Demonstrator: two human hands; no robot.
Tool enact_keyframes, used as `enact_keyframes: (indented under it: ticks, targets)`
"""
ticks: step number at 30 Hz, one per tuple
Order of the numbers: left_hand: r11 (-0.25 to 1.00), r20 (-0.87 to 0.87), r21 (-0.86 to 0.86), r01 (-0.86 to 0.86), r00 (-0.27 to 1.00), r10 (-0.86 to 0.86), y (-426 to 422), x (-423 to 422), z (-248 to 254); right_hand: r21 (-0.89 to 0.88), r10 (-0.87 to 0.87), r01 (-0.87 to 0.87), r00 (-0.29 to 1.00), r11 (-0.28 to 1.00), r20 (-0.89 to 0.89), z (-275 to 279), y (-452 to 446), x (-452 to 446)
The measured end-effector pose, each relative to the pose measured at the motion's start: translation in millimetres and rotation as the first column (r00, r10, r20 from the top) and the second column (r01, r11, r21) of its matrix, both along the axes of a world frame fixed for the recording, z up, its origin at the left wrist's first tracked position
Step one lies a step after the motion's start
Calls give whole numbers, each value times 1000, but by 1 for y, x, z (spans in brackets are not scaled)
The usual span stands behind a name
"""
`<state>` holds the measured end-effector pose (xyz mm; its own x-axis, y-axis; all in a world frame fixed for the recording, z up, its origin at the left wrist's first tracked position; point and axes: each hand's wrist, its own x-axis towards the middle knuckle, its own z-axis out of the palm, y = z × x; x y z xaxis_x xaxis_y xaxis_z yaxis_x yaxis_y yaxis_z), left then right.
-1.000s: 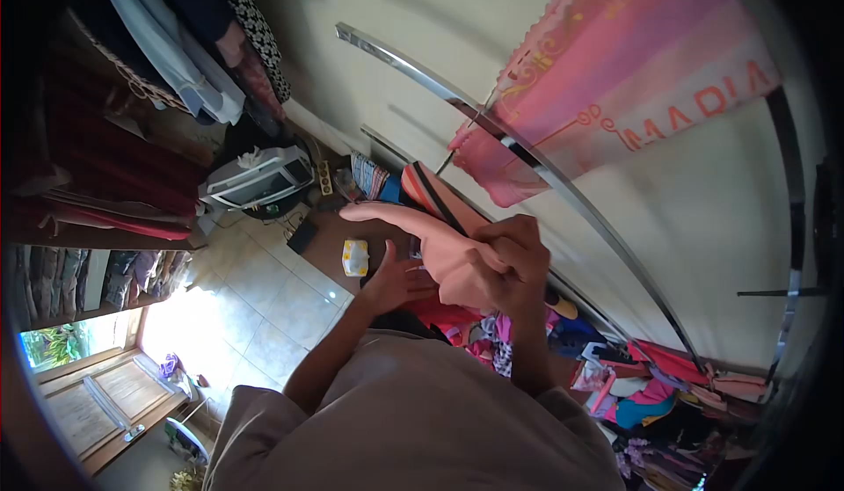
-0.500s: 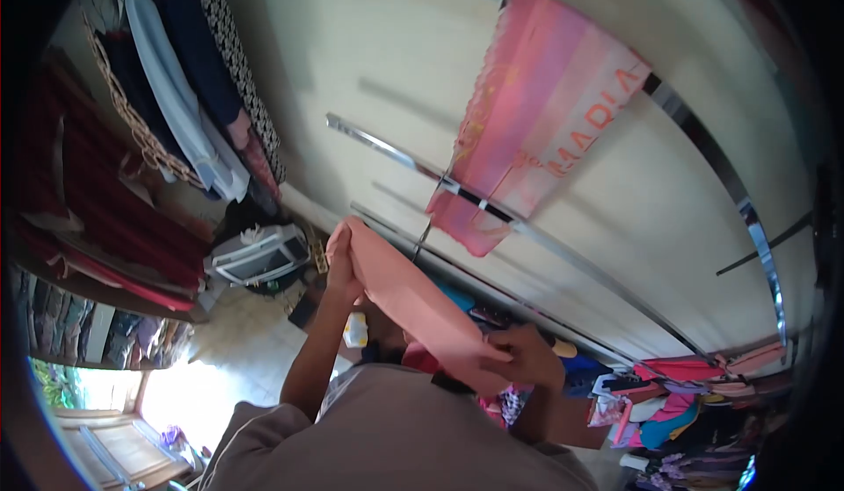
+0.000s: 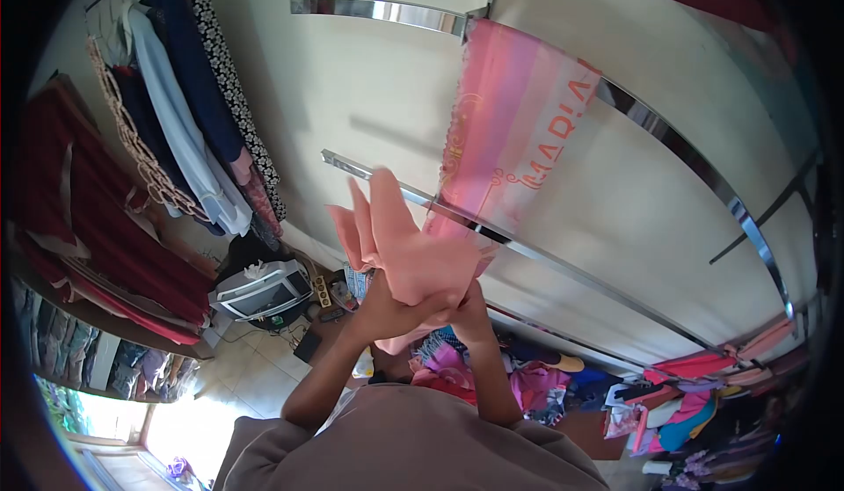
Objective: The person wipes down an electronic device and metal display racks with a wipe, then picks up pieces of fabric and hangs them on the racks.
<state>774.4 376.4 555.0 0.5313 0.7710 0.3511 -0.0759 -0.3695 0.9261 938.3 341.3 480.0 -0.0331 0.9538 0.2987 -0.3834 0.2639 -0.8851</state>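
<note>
From where I stand, smooth salmon-pink cloth (image 3: 426, 267) is up in midair, part-gathered into folds, top ends splayed loose, left hand (image 3: 391, 312) closed on it, right hand (image 3: 469, 317) curled on its lower edge, grip partly hidden, crumpled pink-and-purple fabric heap (image 3: 532, 381) below lying unfolded.

The person across from me wears a plain taupe shirt (image 3: 404, 443), loose and matte, filling the bottom centre of the frame. Its roomy left sleeve (image 3: 264, 447) and right sleeve (image 3: 549, 456) crease softly; the left hand (image 3: 396, 313) and right hand (image 3: 470, 315) are bare, forearms (image 3: 330, 378) too.
</note>
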Motion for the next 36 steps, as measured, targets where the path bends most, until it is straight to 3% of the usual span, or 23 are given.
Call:
enact_keyframes:
  ticks: [2, 3, 6, 9, 10, 13, 15, 18, 21, 23, 26, 29, 32, 34, 36]
  targets:
    - [995, 74, -98, 25, 997, -18, 2, -16, -5, -137, 57, -31, 979, 990, 194, 0, -2, -4]
    - [980, 38, -192, -50, 998, 59, 3, -23, -6, -202, 97, -39, 954, 979, 285, 1, -3, -7]
    - [861, -51, -449, -238, 969, 241, 8, -47, -11, -160, 158, -133, 975, 978, 157, 1, -1, -16]
    - [913, 256, -408, -9, 959, 124, 10, -66, -16, -60, 196, -188, 968, 980, 160, 24, 4, -18]
    - [899, 471, -421, 123, 876, 101, 7, -64, -10, 12, 196, -200, 969, 980, 152, 34, 7, -19]
    - [899, 640, -357, 254, 768, 37, 4, -70, 15, 202, 95, -133, 978, 970, 186, 60, 16, -32]
    - [925, 553, -337, 175, 832, 44, 7, -78, 16, 367, -26, -79, 962, 927, 272, 81, 23, -38]
    - [928, 421, -343, 143, 907, 16, 15, -90, 4, 451, -20, -255, 854, 856, 520, 107, 36, -33]
    - [948, 326, -300, 107, 945, -4, 18, -97, 2, 510, -71, -334, 781, 793, 621, 131, 47, -34]
    - [972, 278, -223, 75, 960, -11, 19, -101, 11, 587, -139, -312, 791, 747, 596, 147, 52, -34]
    - [993, 352, -101, 68, 935, -28, 23, -106, 32, 636, -222, -255, 790, 729, 571, 173, 54, -39]
    - [990, 342, -135, -39, 936, 84, 30, -110, 44, 675, -291, -184, 799, 714, 526, 186, 62, -47]
    - [988, 364, -149, -39, 927, 92, 41, -115, 39, 692, -313, -112, 833, 713, 457, 192, 67, -61]
    - [983, 405, -186, -15, 910, 91, 48, -117, 39, 799, -510, -31, 755, 600, 412, 199, 66, -69]
    - [971, 478, -238, 20, 873, 99, 55, -110, 44, 938, -786, 9, 550, 346, 284, 210, 60, -76]
